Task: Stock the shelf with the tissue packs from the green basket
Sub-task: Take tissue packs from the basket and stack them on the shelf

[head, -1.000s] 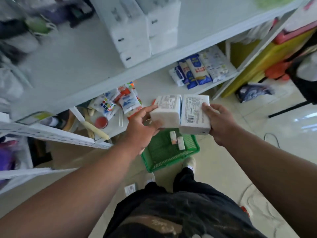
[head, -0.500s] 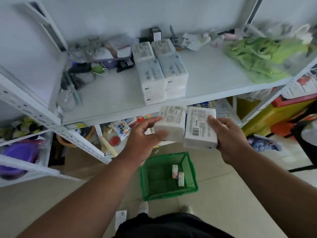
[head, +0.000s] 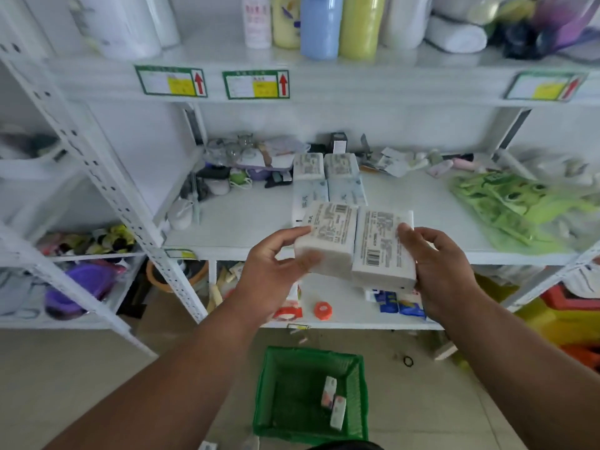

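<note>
Two white tissue packs are held side by side in front of the middle shelf (head: 246, 222). My left hand (head: 276, 271) grips the left tissue pack (head: 331, 235); my right hand (head: 438, 264) grips the right tissue pack (head: 384, 251), which shows a barcode. Behind them on the shelf stand stacked tissue packs (head: 328, 180) in two columns. The green basket (head: 276, 384) sits on the floor below, with two small packets (head: 332, 402) inside.
Green plush items in plastic (head: 519, 209) lie on the shelf's right. Small clutter (head: 233, 170) fills the back left. Bottles (head: 321, 24) line the upper shelf. The lower shelf holds blue packets (head: 399, 305) and an orange roll (head: 323, 310). A slanted white upright (head: 113, 196) stands at left.
Both hands have lifted the two packs from below shelf level up to the middle shelf's front edge. The view has tilted upward, so the upper shelf with bottles now shows.
</note>
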